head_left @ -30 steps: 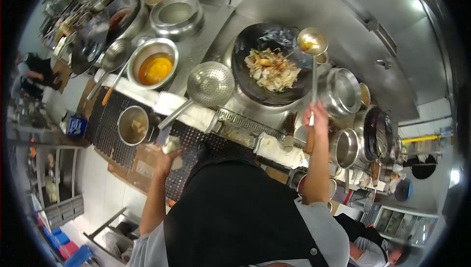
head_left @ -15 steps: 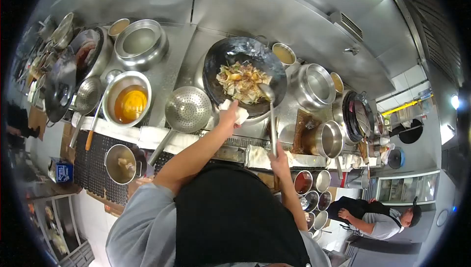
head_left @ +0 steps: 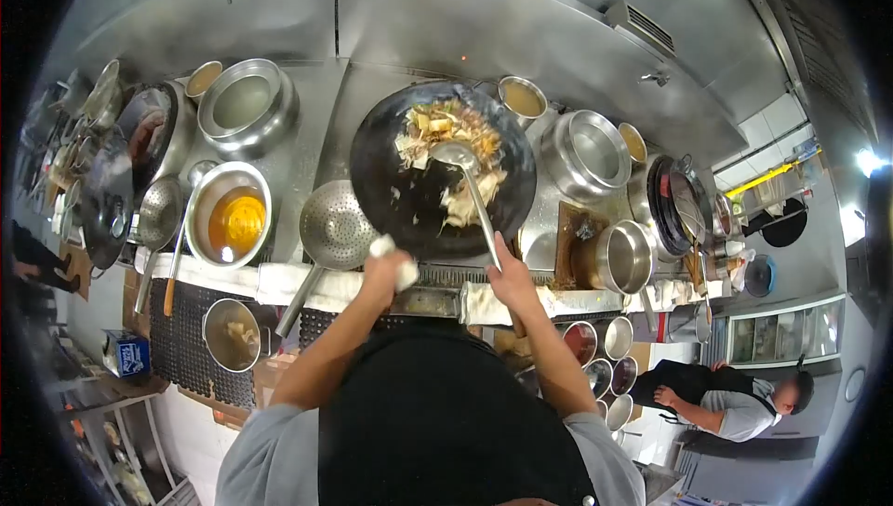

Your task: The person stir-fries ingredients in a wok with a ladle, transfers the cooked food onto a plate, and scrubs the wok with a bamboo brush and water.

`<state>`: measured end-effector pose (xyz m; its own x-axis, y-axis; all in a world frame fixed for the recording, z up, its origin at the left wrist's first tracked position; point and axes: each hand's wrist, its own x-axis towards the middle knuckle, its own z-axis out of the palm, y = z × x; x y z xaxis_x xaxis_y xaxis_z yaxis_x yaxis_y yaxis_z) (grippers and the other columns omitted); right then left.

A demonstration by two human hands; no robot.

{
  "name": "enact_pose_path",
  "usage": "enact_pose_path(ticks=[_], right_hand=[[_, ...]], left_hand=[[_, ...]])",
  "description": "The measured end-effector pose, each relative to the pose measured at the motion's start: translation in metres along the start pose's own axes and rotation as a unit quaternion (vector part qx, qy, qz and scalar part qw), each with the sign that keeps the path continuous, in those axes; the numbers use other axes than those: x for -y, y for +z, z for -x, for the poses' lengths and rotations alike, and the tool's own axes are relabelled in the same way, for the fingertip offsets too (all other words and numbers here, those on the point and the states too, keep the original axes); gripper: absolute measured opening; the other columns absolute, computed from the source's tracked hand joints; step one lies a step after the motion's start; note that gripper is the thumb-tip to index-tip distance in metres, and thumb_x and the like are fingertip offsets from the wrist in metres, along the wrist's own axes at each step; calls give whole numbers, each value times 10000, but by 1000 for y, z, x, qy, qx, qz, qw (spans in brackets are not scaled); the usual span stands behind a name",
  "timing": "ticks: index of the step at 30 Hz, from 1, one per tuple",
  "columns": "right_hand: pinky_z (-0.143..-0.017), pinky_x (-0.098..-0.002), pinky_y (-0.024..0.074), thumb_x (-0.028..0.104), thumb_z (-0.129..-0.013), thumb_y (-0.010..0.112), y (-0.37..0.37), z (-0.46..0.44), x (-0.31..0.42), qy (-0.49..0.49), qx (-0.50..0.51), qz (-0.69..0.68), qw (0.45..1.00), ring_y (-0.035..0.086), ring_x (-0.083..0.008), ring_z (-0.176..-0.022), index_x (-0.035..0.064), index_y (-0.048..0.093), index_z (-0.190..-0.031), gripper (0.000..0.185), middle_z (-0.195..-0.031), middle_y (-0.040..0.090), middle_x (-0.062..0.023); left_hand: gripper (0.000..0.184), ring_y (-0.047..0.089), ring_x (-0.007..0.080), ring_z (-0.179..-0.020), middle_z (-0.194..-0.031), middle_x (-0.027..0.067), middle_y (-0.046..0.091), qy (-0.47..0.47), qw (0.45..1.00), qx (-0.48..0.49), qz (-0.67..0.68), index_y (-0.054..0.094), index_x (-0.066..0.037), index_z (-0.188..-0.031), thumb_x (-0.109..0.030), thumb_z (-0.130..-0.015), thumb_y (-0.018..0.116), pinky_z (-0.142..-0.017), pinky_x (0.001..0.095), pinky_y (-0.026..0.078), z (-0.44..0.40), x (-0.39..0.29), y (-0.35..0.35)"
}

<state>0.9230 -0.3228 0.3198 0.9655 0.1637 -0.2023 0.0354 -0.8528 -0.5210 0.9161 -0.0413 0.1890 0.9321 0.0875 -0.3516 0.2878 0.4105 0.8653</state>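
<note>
A large black wok [head_left: 379, 148] sits on the stove in front of me, tilted toward me. Chopped food [head_left: 437, 125], pale and brown pieces, lies mostly toward its far side, with some in the middle and right. Closed around a folded white cloth [head_left: 406, 273], my left hand [head_left: 379, 281] is at the wok's near left edge; whether it grips the rim through the cloth I cannot tell. My right hand [head_left: 510, 275] is wrapped round the handle of a metal ladle [head_left: 477, 197], whose bowl rests among the food.
Left of the wok lie a perforated strainer [head_left: 337, 227] and a bowl of orange-yellow liquid [head_left: 229, 171]. Metal pots [head_left: 595, 157] and an empty saucepan [head_left: 625, 257] stand to the right. White cloths [head_left: 307, 287] line the front edge. A co-worker [head_left: 726, 404] stands at the lower right.
My left hand has come back toward me and left, and the wok has tilted and shifted left. Food has spread toward the far side. The ladle has moved left and into the wok's middle.
</note>
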Motion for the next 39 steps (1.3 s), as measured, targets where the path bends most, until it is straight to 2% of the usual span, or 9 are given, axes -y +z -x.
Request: enact_pose_path(ticks=[5,7,11,14,16,21,24,31,39], right_hand=[[-681,-371,526,112,-956,639,-23,71,25,-105,-39,-149,983,650,-254,-726,135,299,-1623,748,-800,623,-115],[-767,-413,557,98,-960,669,-44,99,38,94,176,-385,901,640,-260,-742,77,321,-1608,737,-985,690,-128],[-858,-377,552,124,-966,667,-42,76,33,100,223,-332,911,690,-275,-887,62,330,-1600,720,-1143,723,-139],[-853,-414,552,171,-953,675,17,16,-37,-154,-34,-79,984,735,-377,-976,55,364,-1579,708,-1244,706,-236],[-857,-425,542,162,-942,677,1,14,-7,-13,-25,-87,996,720,-398,-1018,60,373,-1574,708,-1205,704,-270],[-695,-405,544,138,-958,666,-25,71,27,-7,-15,-181,983,649,-274,-660,92,346,-1598,717,-881,695,-107],[-663,-377,535,114,-963,663,-41,99,34,63,163,-418,891,569,-204,-638,98,331,-1609,726,-826,612,-31],[-1014,-409,488,154,-921,689,-7,16,-3,-42,-33,-128,990,588,-459,-1250,59,366,-1571,732,-1336,594,-338],[-786,-551,530,173,-916,662,-26,121,-8,0,-28,39,999,683,-474,-892,123,343,-1588,746,-966,689,-286]], left_hand=[[199,681,240,-795,-904,127,668,-99,987,-93,90,627,14,-1050,-28,-862,678,-696,404,589,72,-44,-2],[196,679,243,-778,-891,120,660,-77,988,-88,103,615,17,-1054,-47,-878,670,-661,397,579,49,-84,32],[101,678,240,-723,-892,120,691,-104,988,-20,114,658,-29,-911,-129,-902,668,-607,390,548,-43,-64,45],[131,674,222,-731,-881,103,680,-56,991,-14,117,636,-18,-1007,-72,-892,668,-632,376,564,-28,-50,33],[110,678,218,-762,-887,93,680,-44,996,-27,67,641,-24,-1003,-38,-894,642,-670,385,568,2,-28,7],[177,688,224,-814,-888,104,674,-75,996,-7,47,638,-16,-1031,-20,-854,647,-709,389,580,69,-58,-7],[197,682,251,-751,-877,143,689,-67,992,-102,45,666,39,-914,-150,-875,702,-602,370,533,18,-100,49],[137,655,211,-734,-834,74,651,-44,994,-1,96,615,-41,-961,-31,-834,668,-643,376,556,-17,-19,9],[152,637,217,-691,-841,105,663,-58,987,-112,100,655,17,-968,-83,-856,684,-615,369,531,-15,-46,41]])
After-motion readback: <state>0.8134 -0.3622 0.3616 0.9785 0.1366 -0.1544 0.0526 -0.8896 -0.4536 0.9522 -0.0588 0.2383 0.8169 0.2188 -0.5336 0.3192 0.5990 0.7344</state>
